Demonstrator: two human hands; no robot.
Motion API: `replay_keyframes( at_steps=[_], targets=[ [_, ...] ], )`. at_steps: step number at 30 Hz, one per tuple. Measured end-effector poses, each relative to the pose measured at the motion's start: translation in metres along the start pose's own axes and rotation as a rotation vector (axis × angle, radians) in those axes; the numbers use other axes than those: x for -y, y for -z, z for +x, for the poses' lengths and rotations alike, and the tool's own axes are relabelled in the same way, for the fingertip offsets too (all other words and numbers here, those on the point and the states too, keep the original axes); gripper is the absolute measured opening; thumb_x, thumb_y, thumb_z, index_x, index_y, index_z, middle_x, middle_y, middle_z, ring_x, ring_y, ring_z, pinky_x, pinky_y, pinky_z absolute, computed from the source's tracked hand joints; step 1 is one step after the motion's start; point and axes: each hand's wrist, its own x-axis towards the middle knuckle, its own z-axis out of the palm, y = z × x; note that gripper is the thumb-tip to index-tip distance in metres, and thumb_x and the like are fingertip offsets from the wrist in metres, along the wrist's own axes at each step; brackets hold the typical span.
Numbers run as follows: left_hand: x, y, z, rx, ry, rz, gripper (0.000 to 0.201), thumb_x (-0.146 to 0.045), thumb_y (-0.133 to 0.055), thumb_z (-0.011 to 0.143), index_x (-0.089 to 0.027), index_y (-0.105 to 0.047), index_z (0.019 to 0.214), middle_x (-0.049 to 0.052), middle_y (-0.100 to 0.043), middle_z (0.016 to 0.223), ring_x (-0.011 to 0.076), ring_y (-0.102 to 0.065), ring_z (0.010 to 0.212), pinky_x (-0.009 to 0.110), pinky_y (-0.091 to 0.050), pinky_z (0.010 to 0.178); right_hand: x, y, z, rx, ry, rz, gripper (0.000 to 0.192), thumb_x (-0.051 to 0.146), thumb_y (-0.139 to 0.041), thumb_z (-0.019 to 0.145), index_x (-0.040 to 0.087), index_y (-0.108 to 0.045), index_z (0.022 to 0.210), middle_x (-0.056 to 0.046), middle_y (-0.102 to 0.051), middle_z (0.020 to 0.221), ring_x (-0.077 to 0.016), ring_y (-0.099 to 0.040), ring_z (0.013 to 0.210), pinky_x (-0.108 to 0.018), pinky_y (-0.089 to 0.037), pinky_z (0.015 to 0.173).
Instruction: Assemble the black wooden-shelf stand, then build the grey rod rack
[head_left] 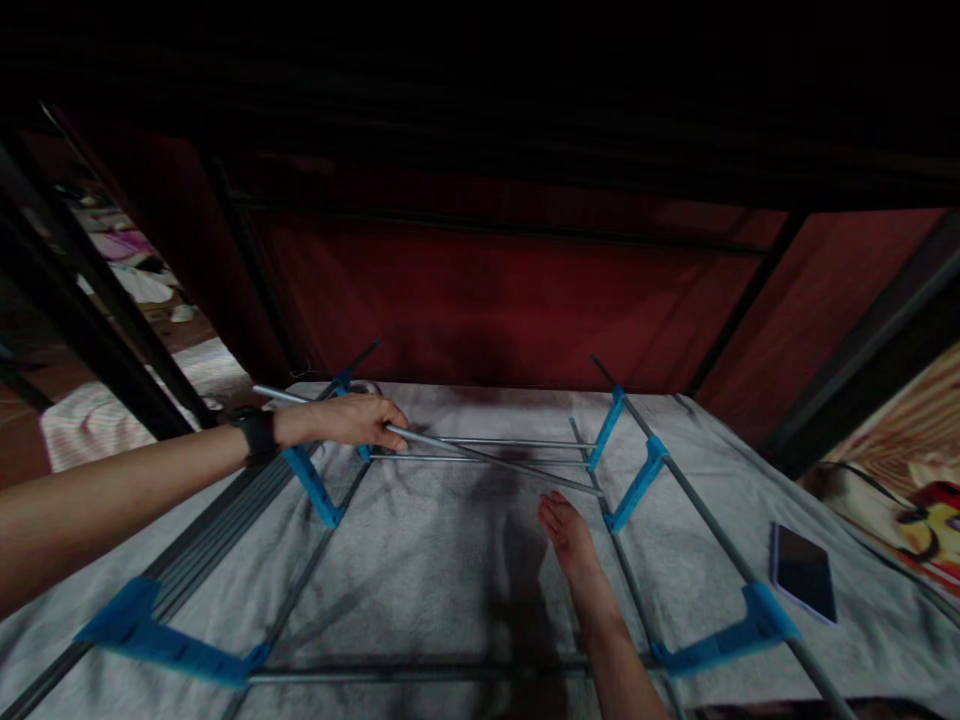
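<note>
The left hand [352, 420] is closing around a loose grey metal rod [480, 455], gripping it near its left end, so that the long bar is slanting down to the right across the frame of rods [480, 442] lying on the pale grey cloth [442, 560]. Held that far toward one end, the rod seems to be resting its far tip near the blue plastic connectors [634, 485] on the right, which would be taking some of its weight. A dark watch [256, 432] is sitting on that wrist.

The right hand is not showing anywhere in the picture, so its state cannot be told. What is reaching into the middle is a bare foot [568, 530], planted on the cloth just beside the rod's lower end and close to the right-hand rail [705, 525], crowding the space where the bar is pointing.

More blue connectors [169, 640] are joining the rails at the near corners. A phone [802, 572] is lying face up on the cloth, outside the frame on the right. Dark upright poles [97, 290] and a red fabric wall [510, 310] are enclosing the far side.
</note>
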Motion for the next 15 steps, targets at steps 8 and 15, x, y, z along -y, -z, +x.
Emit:
replay_keyframes(
  at_steps=[8,15],
  targets=[
    [-0.012,-0.021,0.042,0.029,0.01,0.077,0.028,-0.045,-0.064,0.081,-0.023,-0.075,0.093,-0.001,-0.071,0.079,0.0146,-0.061,0.072,0.02,-0.04,0.064,0.026,0.011,-0.017,0.026,-0.07,0.401,0.015,0.017,-0.059,0.072,0.021,-0.07,0.081,-0.004,-0.075,0.093,-0.0194,-0.069,0.1,-0.04,-0.051,0.101],
    [-0.022,-0.072,0.071,-0.116,0.045,0.337,0.015,-0.027,-0.064,0.081,-0.018,-0.074,0.089,0.011,-0.074,0.087,0.0243,-0.068,0.083,0.032,-0.049,0.078,0.009,0.035,-0.004,-0.029,0.084,0.112,0.01,0.032,-0.062,0.077,0.023,-0.066,0.078,-0.004,-0.073,0.084,-0.0219,-0.071,0.092,-0.042,-0.057,0.093]
  ],
)
